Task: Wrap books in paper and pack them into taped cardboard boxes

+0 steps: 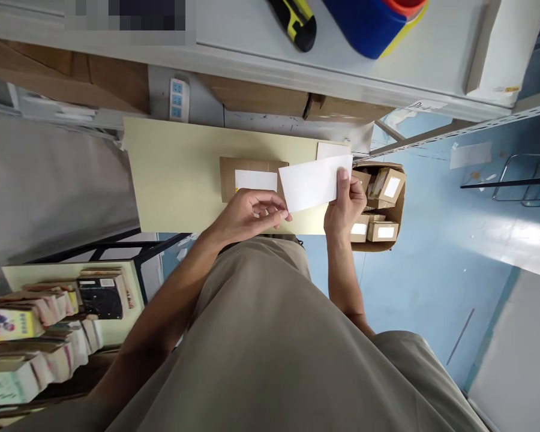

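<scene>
A blank white label sheet point(312, 183) is held up, slightly tilted, over the pale yellow table. My right hand point(345, 204) grips its right end, thumb on top. At its lower left corner my left hand point(256, 213) pinches the edge between thumb and fingertips; the fingers partly hide this contact. Beneath and behind my left hand lies a flat brown cardboard box point(227, 180) with a white label point(256, 179) on its upper face. Another white sheet point(330, 150) lies at the table's far right corner, partly covered by the one I hold.
The yellow table point(175, 174) spans the middle. Right of it, an open carton point(398, 225) holds several small labelled boxes. A grey shelf point(414, 66) above carries a utility knife point(297, 24) and a blue tape dispenser point(364, 27). Books point(49, 336) fill a rack at lower left.
</scene>
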Demonstrator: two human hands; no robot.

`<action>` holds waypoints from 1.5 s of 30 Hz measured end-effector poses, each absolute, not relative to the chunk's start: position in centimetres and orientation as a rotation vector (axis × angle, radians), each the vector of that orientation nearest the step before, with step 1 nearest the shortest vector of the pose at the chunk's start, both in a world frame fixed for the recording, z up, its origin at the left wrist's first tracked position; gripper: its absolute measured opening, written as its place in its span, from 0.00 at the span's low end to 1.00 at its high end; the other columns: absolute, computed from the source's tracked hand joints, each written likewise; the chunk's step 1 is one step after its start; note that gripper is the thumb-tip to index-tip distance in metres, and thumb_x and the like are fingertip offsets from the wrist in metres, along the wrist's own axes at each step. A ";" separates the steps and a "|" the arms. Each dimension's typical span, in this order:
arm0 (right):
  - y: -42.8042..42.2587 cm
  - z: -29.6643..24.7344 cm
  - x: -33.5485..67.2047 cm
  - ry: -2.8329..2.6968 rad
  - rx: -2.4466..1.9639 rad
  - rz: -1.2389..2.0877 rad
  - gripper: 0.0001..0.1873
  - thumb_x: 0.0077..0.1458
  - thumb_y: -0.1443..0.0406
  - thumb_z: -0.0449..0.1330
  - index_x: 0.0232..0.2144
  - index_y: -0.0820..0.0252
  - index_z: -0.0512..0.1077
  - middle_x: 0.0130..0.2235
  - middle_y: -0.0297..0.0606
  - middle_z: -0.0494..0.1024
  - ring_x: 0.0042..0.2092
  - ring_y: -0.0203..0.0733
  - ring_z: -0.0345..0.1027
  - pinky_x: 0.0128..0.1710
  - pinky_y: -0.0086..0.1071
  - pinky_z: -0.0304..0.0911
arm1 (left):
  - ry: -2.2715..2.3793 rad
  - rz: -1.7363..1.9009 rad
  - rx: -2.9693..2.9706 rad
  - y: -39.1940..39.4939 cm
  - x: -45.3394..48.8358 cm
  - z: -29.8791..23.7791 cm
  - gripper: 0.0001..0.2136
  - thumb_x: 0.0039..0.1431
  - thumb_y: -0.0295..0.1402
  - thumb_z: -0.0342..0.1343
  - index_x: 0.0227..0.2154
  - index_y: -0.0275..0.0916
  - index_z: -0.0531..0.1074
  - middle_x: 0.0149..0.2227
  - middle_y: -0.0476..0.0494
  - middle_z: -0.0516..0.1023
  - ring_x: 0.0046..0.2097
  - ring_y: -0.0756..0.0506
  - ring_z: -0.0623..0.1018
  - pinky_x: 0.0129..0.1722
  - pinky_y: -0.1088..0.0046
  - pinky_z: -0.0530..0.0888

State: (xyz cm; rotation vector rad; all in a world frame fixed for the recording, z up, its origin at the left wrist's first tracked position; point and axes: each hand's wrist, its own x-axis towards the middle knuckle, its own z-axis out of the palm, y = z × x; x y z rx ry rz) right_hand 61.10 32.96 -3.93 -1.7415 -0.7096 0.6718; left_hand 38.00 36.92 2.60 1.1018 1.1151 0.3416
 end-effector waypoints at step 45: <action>34.8 4.7 35.9 -1.088 -1.384 0.879 0.30 0.69 0.36 0.68 0.34 0.49 0.65 0.70 0.36 0.80 0.79 0.66 0.66 0.71 0.75 0.69 | 0.744 0.724 0.977 40.1 9.2 1.7 0.13 0.63 0.49 0.75 0.40 0.45 0.87 0.33 0.43 0.88 0.27 0.44 0.85 0.23 0.70 0.77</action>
